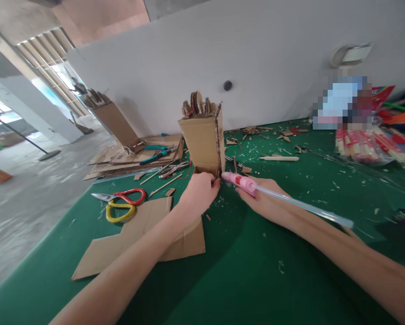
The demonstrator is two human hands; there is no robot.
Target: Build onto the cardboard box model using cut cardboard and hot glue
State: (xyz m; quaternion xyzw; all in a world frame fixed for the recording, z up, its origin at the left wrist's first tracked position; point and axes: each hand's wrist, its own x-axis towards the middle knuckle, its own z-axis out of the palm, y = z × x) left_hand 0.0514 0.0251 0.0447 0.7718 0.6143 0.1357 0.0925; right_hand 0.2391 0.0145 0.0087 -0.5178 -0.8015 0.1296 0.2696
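Observation:
A cardboard model (pixel 202 140) stands upright on the green table, with rounded cardboard pieces like fingers at its top. My left hand (pixel 202 192) is closed on its lower front edge. In my right hand (pixel 265 196) is a pink glue gun (pixel 240 181), its nozzle at the model's lower right corner. A long clear glue stick (pixel 300 204) sticks out of the gun's back, over my right forearm. The fingers of my right hand are partly hidden beneath the gun.
Red and yellow scissors (pixel 119 203) and a cut cardboard sheet (pixel 121 243) lie left. Behind them, teal pliers (pixel 155 153) rest on stacked cardboard (pixel 101 158) beside a second cardboard model (pixel 116 122). Scraps, a wooden stick (pixel 279 158) and bagged sticks (pixel 361 144) lie right.

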